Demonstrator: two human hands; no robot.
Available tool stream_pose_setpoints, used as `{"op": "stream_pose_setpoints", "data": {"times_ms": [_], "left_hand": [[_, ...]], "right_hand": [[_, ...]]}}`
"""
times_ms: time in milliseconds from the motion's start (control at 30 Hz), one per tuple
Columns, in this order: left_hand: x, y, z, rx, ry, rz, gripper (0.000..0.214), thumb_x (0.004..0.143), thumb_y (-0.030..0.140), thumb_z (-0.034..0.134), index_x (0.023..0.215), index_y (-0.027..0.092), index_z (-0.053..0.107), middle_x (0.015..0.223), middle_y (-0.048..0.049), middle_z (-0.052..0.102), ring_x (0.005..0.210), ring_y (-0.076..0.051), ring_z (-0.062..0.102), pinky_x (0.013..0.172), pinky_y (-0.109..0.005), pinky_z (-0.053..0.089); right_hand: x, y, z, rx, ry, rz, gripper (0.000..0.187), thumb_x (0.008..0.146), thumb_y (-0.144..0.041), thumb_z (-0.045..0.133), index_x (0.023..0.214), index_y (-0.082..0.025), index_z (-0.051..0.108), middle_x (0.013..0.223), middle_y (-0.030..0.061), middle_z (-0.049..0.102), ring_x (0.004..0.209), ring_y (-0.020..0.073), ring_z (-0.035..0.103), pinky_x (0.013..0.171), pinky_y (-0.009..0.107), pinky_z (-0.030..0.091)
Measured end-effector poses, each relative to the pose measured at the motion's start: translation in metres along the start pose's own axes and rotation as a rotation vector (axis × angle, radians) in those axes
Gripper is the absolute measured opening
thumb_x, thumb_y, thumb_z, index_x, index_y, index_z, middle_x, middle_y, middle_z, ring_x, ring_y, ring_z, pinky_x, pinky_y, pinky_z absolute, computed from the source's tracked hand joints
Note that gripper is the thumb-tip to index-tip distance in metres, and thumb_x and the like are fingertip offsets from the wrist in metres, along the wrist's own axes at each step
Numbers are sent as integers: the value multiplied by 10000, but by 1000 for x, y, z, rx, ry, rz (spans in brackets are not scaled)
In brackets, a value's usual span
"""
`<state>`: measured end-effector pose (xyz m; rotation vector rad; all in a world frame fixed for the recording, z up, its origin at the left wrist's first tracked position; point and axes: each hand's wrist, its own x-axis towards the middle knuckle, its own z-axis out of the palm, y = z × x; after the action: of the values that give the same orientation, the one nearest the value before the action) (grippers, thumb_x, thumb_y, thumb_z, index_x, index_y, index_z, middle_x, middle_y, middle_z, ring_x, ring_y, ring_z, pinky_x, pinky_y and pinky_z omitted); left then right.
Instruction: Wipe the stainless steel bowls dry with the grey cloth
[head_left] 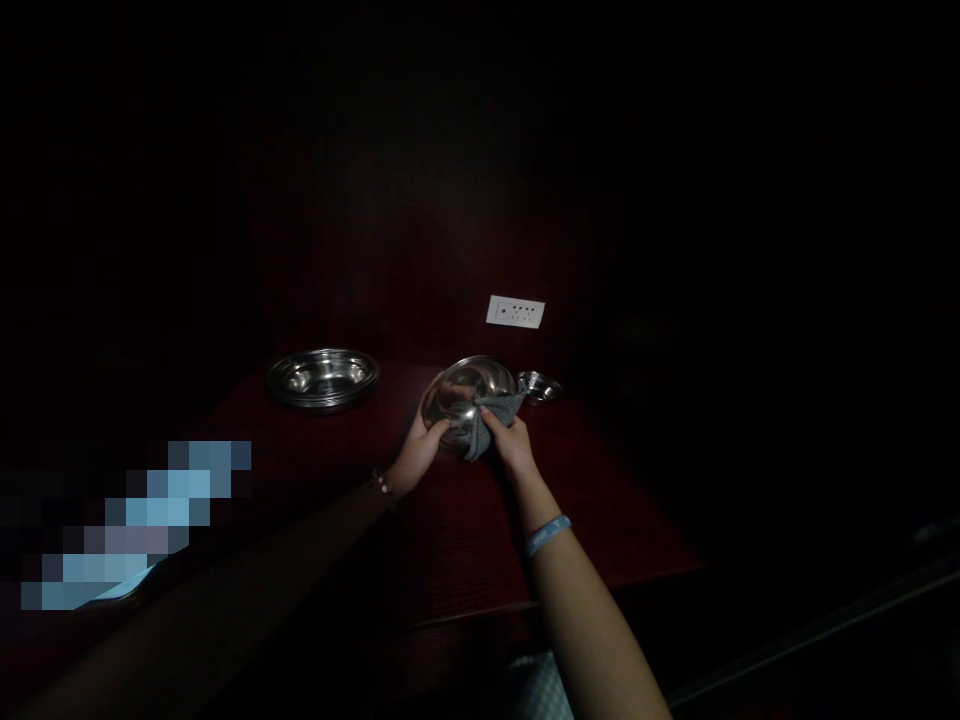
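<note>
A shiny steel bowl (463,388) is tilted up over a dark red table (465,540). My left hand (420,452) grips its left rim, fingers curled around the edge. My right hand (510,440) is closed on a grey cloth (487,420) and presses it against the bowl's right side. A blue band circles my right wrist and a bracelet my left.
A stack of wide steel bowls (324,378) sits at the table's back left. A small steel bowl (540,388) stands behind the held one. A white wall socket (515,312) is on the dark wall. The room is very dark; the table's front edge runs near my forearms.
</note>
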<state>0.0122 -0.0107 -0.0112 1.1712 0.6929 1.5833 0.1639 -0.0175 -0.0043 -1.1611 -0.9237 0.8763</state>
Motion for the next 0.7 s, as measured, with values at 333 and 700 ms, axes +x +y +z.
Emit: {"op": "stream_pose_setpoints", "data": {"times_ms": [333, 700], "left_hand": [[1, 16, -1, 43, -41, 35, 625, 725, 150, 634, 1345, 211, 594, 1426, -60, 630, 1360, -264, 546, 1201, -395, 376], [3, 24, -1, 18, 26, 28, 436, 703, 220, 677, 1137, 193, 712, 1207, -72, 747, 1221, -291, 639, 1136, -450, 435]], "right_hand": [[2, 0, -4, -74, 38, -75, 405, 628, -428, 815, 902, -135, 754, 979, 115, 801, 935, 254, 747, 847, 331, 560], [2, 2, -6, -179, 57, -153, 388, 664, -465, 769, 889, -149, 760, 924, 95, 800, 875, 237, 737, 803, 312, 545]]}}
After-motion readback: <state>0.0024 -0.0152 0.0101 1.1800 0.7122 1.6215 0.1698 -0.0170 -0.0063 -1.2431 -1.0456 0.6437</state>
